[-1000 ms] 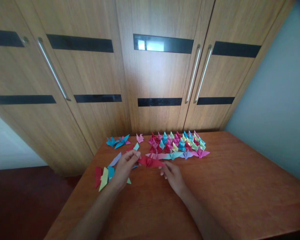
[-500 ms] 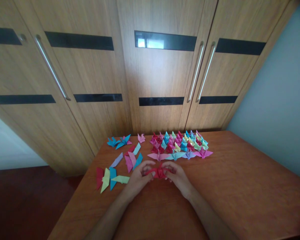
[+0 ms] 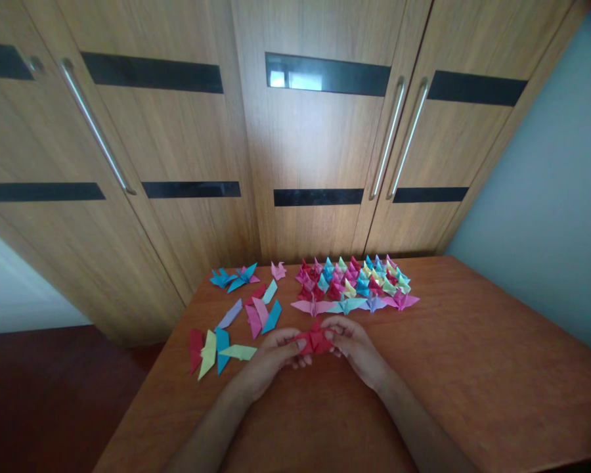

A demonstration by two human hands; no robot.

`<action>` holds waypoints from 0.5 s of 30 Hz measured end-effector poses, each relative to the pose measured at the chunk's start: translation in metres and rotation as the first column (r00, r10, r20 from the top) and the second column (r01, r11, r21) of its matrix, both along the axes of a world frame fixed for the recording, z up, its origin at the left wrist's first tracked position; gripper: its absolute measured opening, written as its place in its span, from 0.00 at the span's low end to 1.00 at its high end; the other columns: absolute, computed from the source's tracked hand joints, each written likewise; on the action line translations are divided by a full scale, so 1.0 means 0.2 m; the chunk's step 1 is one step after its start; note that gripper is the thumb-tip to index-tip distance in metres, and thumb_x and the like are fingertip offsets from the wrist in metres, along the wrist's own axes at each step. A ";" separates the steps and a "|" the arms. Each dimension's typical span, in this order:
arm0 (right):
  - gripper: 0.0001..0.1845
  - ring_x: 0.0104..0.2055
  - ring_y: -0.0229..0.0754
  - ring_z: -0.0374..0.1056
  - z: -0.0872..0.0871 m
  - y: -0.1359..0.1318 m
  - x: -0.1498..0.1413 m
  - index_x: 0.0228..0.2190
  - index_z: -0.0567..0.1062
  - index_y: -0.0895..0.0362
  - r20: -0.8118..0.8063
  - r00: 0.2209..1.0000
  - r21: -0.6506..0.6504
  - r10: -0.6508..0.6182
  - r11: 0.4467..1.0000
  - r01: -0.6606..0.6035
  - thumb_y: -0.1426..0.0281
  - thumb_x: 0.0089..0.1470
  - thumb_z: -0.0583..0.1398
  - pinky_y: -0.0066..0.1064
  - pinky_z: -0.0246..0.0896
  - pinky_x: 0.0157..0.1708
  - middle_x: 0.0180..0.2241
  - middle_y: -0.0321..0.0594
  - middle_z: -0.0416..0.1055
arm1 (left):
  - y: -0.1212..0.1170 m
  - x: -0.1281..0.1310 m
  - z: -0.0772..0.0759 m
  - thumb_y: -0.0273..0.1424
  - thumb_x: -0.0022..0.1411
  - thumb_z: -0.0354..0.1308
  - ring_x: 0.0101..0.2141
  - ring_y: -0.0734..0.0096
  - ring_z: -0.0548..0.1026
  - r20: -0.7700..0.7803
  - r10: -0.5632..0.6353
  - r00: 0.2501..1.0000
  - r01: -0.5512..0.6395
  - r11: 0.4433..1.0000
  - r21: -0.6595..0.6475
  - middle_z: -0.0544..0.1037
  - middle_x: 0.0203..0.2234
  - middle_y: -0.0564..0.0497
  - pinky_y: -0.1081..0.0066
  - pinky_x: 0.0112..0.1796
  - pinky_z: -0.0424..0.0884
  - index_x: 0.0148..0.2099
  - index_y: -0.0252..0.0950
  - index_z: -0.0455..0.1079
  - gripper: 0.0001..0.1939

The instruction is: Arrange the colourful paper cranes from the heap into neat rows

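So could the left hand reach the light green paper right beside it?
Probably yes: the light green paper lies beside the left hand, with nothing visibly between them. That hand holds the red folded paper, though, so it would likely have to let go first.

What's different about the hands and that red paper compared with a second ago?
The red folded paper came nearer the person and slightly right. The left hand and right hand drew closer together, both holding it. The left hand's move uncovered the pink folded pieces. The rows of paper cranes stayed put.
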State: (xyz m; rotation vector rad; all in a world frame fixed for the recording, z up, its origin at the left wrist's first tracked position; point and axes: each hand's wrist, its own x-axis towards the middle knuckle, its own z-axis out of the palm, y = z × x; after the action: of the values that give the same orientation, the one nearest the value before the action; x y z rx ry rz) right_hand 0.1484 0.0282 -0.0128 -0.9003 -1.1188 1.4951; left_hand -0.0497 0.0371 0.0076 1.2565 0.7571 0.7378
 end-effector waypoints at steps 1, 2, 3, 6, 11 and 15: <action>0.14 0.23 0.31 0.59 0.00 0.00 0.01 0.34 0.74 0.55 -0.048 0.999 -0.021 -0.014 1.000 0.013 0.63 0.45 0.65 0.23 0.49 0.21 0.25 0.33 0.68 | 0.00 0.00 0.00 0.38 0.60 0.57 0.26 0.75 0.70 0.056 0.002 0.998 0.000 0.999 -0.040 0.75 0.25 0.49 0.77 0.27 0.61 0.33 0.31 0.71 0.13; 0.15 0.22 0.31 0.58 0.01 0.00 0.01 0.35 0.74 0.55 -0.090 0.996 -0.043 -0.028 0.999 0.024 0.62 0.44 0.66 0.23 0.48 0.21 0.24 0.32 0.67 | -0.01 0.00 -0.01 0.37 0.60 0.57 0.26 0.76 0.70 0.107 0.004 0.994 0.004 0.997 -0.076 0.75 0.25 0.50 0.77 0.27 0.60 0.34 0.31 0.71 0.12; 0.16 0.21 0.30 0.57 0.01 0.00 0.01 0.35 0.74 0.54 -0.123 0.992 -0.062 -0.041 0.998 0.034 0.62 0.43 0.66 0.23 0.48 0.21 0.24 0.32 0.67 | -0.01 0.00 -0.01 0.36 0.59 0.58 0.26 0.76 0.70 0.148 0.005 0.989 0.010 0.994 -0.106 0.75 0.24 0.50 0.77 0.26 0.60 0.34 0.31 0.70 0.11; 0.17 0.21 0.29 0.56 0.01 0.02 0.03 0.35 0.74 0.54 -0.167 0.983 -0.092 -0.078 0.994 0.063 0.63 0.41 0.68 0.23 0.47 0.21 0.22 0.30 0.66 | -0.01 -0.01 -0.02 0.35 0.59 0.59 0.26 0.76 0.70 0.205 0.024 0.978 0.008 0.988 -0.154 0.74 0.24 0.50 0.77 0.26 0.59 0.34 0.31 0.70 0.10; 0.14 0.21 0.30 0.57 -0.01 0.04 0.05 0.32 0.74 0.55 -0.134 0.977 -0.110 -0.165 0.982 0.151 0.61 0.43 0.67 0.23 0.47 0.21 0.21 0.30 0.66 | 0.00 -0.01 -0.01 0.35 0.59 0.59 0.25 0.77 0.69 0.169 0.075 0.983 -0.051 0.988 -0.146 0.74 0.22 0.51 0.77 0.26 0.59 0.31 0.32 0.69 0.10; 0.14 0.21 0.30 0.56 -0.03 0.06 0.07 0.31 0.73 0.56 -0.076 0.970 -0.103 -0.229 0.970 0.221 0.60 0.44 0.66 0.23 0.47 0.21 0.20 0.31 0.66 | 0.00 -0.01 -0.01 0.36 0.59 0.58 0.23 0.78 0.67 0.135 0.097 0.986 -0.080 0.989 -0.125 0.73 0.20 0.52 0.77 0.25 0.58 0.29 0.32 0.67 0.12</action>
State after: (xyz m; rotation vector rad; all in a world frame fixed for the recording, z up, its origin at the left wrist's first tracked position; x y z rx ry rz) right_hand 0.1617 0.0396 -0.0192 -0.9829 -0.8581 1.3934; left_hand -0.0521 0.0379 0.0051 1.0573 0.7342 0.8330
